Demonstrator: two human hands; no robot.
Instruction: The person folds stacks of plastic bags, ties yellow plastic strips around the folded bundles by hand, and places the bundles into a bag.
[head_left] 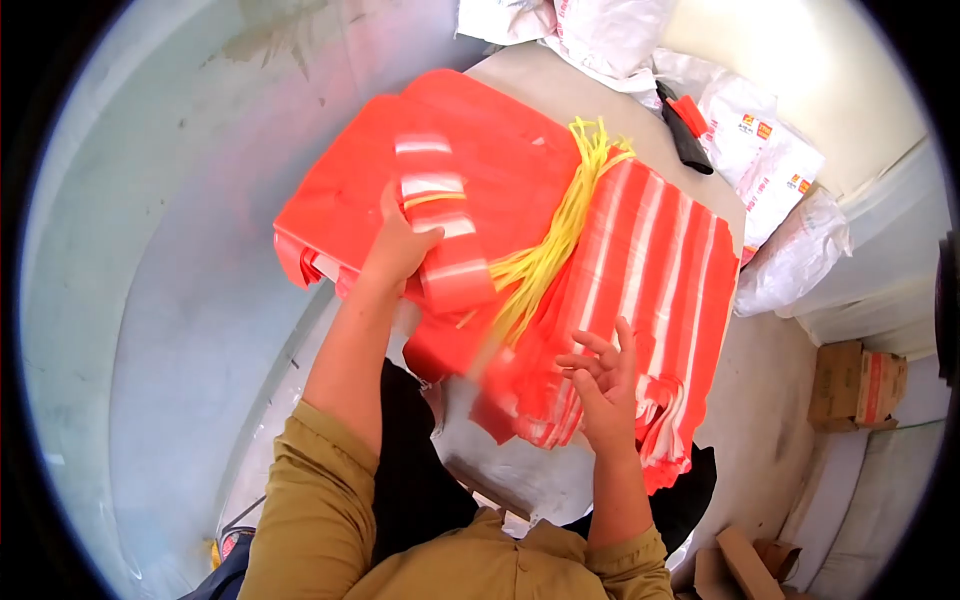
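Observation:
My left hand [402, 240] grips a folded bundle of red-and-white striped plastic bags [450, 255], which has a yellow tie across its upper part. Under that bundle spreads a wide pile of plain red plastic [500, 140]. A bunch of yellow ties [565, 230] lies loosely over the pile. To their right are red plastic bags with white stripes [650, 250], laid in overlapping layers with crumpled near ends. My right hand [605, 385] hovers at the near part of these striped bags, fingers apart and holding nothing. Red plastic between my hands is smeared by motion.
White printed sacks [755, 140] stand beyond the table [535, 72]. A black item with a red part [685, 125] lies at the table's far right edge. Cardboard boxes [850, 385] sit on the floor at right, and a cardboard piece [745, 565] lies at lower right.

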